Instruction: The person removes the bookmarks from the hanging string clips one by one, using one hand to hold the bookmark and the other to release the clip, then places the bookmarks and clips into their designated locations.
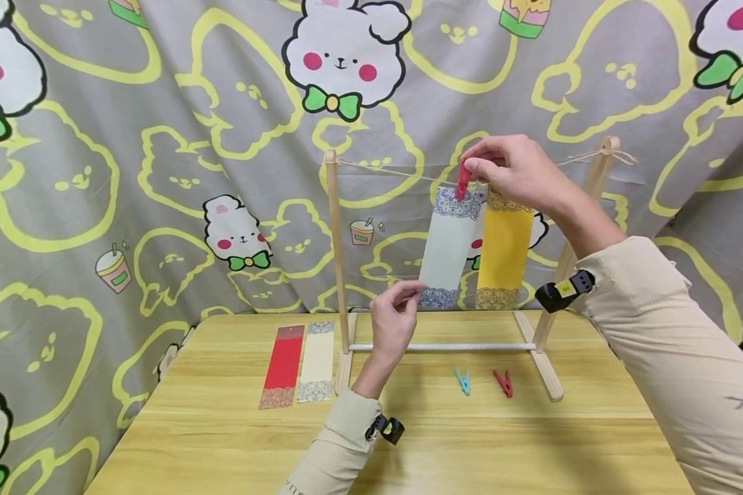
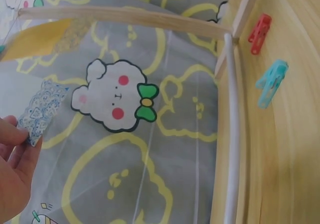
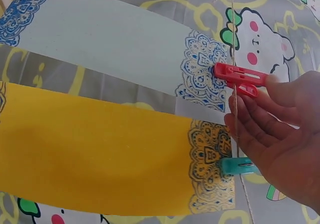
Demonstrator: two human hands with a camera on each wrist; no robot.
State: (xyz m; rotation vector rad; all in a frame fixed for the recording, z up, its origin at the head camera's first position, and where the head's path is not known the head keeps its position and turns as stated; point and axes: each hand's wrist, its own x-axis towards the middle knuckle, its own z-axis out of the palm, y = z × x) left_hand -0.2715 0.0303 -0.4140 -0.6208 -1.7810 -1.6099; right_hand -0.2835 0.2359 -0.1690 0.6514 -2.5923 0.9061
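Note:
A pale blue-white paper bookmark (image 1: 448, 240) with blue lace-patterned ends hangs slanted below the string. My right hand (image 1: 520, 172) pinches a red clothespin (image 3: 241, 77) that sits over the string and the bookmark's top end. With thumb and fingers, my left hand (image 1: 395, 320) pinches the bottom corner of the same bookmark, its blue pattern (image 2: 44, 109) showing in the left wrist view. Beside it hangs a yellow bookmark (image 1: 503, 251), fastened to the string (image 3: 237, 114) by a teal clothespin (image 3: 237, 165).
A wooden frame (image 1: 337, 254) with a white crossbar (image 1: 439, 347) stands on the table (image 1: 210, 412). A red bookmark (image 1: 282, 368) and a cream bookmark (image 1: 316, 361) lie left of it. A light-blue clothespin (image 1: 463, 382) and another red clothespin (image 1: 503, 383) lie in front. Patterned cloth hangs behind.

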